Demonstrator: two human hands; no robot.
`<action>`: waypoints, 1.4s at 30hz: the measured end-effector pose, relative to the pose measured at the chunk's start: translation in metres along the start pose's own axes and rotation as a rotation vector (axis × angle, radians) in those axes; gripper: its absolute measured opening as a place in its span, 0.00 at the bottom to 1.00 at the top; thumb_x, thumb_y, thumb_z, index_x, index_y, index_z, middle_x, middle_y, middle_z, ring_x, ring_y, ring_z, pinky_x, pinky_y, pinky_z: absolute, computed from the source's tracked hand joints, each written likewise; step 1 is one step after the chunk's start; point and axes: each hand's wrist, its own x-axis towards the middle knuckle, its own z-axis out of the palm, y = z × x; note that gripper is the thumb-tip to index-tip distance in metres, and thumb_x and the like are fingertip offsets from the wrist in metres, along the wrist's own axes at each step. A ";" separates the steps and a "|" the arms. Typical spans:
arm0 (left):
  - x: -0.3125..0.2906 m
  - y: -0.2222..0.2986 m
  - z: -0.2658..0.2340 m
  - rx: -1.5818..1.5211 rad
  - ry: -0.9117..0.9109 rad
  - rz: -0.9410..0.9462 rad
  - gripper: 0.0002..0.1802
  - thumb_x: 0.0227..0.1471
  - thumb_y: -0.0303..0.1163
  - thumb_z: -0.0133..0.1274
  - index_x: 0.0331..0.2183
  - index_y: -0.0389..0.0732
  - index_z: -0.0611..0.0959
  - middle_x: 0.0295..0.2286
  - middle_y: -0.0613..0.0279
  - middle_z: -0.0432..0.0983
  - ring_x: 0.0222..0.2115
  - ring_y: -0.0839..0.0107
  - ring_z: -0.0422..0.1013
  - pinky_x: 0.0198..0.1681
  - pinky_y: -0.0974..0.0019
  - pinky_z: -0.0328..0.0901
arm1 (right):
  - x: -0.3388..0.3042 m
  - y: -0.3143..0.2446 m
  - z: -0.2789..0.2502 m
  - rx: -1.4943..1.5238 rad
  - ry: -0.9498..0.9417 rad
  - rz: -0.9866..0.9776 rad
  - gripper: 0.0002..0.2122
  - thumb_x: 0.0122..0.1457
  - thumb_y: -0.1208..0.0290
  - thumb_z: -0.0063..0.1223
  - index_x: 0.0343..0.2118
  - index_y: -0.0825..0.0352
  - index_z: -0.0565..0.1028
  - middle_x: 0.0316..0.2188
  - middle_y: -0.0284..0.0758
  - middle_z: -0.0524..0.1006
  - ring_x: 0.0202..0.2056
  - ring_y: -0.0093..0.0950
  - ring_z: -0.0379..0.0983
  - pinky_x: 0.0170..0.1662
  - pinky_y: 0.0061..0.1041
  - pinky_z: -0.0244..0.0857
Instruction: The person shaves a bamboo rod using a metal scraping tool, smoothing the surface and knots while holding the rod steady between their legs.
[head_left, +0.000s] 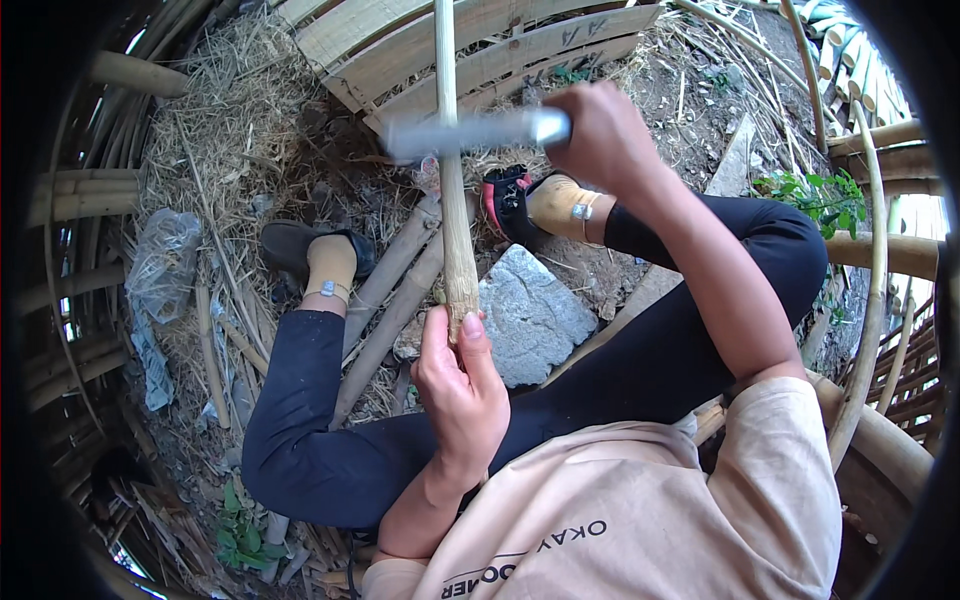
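Note:
My left hand (pixel 462 395) is closed round the lower end of a long, pale wooden stick (pixel 456 220), thumb and fingers pinching it. The stick points away from me, and its far end runs out of the top of the view. My right hand (pixel 603 138) is wrapped round the handle of a knife (pixel 470 133). Motion smears its grey blade, which lies crosswise over the upper part of the stick. Whether the edge touches the wood cannot be made out.
A flat grey stone (pixel 535 315) lies between my legs, beside bamboo poles (pixel 390 290). A slatted wooden crate (pixel 490 60) stands ahead. Dry straw (pixel 215 130) and a crumpled plastic bag (pixel 165 262) are at left. Bamboo rails (pixel 890 255) line the right; cut bamboo (pixel 850 65) is piled far right.

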 end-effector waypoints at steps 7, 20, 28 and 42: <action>0.008 -0.009 0.005 -0.232 -0.100 0.007 0.13 0.69 0.37 0.45 0.41 0.36 0.75 0.19 0.77 0.61 0.15 0.91 0.52 0.16 0.79 0.48 | 0.017 0.049 -0.033 -0.065 0.197 0.249 0.17 0.61 0.54 0.60 0.31 0.67 0.83 0.18 0.46 0.77 0.22 0.40 0.77 0.29 0.38 0.69; 0.031 -0.012 -0.019 -0.383 -0.058 -0.114 0.15 0.69 0.40 0.44 0.42 0.37 0.74 0.18 0.79 0.57 0.14 0.91 0.50 0.15 0.80 0.45 | -0.005 -0.020 -0.036 0.243 -0.112 0.341 0.15 0.57 0.58 0.64 0.32 0.68 0.84 0.19 0.45 0.79 0.24 0.42 0.79 0.34 0.37 0.72; 0.028 -0.019 -0.008 -0.349 -0.077 -0.127 0.17 0.70 0.42 0.44 0.41 0.36 0.75 0.18 0.78 0.57 0.14 0.90 0.51 0.15 0.79 0.44 | -0.032 -0.052 0.005 0.057 -0.231 -0.132 0.06 0.45 0.69 0.61 0.26 0.64 0.83 0.20 0.45 0.79 0.25 0.45 0.79 0.34 0.41 0.74; 0.023 -0.010 -0.018 -0.214 0.032 -0.043 0.13 0.69 0.34 0.45 0.38 0.33 0.76 0.23 0.69 0.66 0.22 0.84 0.61 0.24 0.73 0.57 | 0.022 0.026 -0.025 -0.371 0.105 0.167 0.09 0.48 0.67 0.61 0.34 0.59 0.84 0.26 0.43 0.82 0.30 0.41 0.82 0.36 0.39 0.76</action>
